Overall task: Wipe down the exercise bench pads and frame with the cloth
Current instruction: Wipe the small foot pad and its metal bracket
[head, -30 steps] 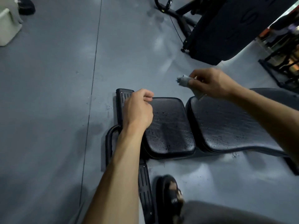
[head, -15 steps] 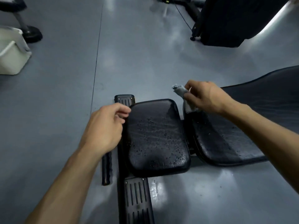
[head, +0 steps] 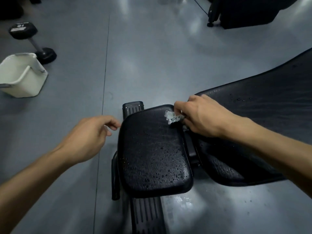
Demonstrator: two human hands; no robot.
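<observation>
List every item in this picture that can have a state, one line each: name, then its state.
Seat pad: wet, dotted with droplets.
Back pad: a few droplets showing, not yet wiped dry.
Cloth: crumpled, pinched by the right hand, touching the seat pad's far corner.
Left hand: empty, fingers loosely curled, beside the seat pad's edge.
Bucket: upright on the floor.
Dumbbell: lying on the floor behind the bucket.

Gym floor.
Black padded exercise bench (head: 155, 156), dumbbell (head: 32, 41) on grey rubber flooring (head: 152, 56), more dark equipment (head: 243, 12) at the far end.
</observation>
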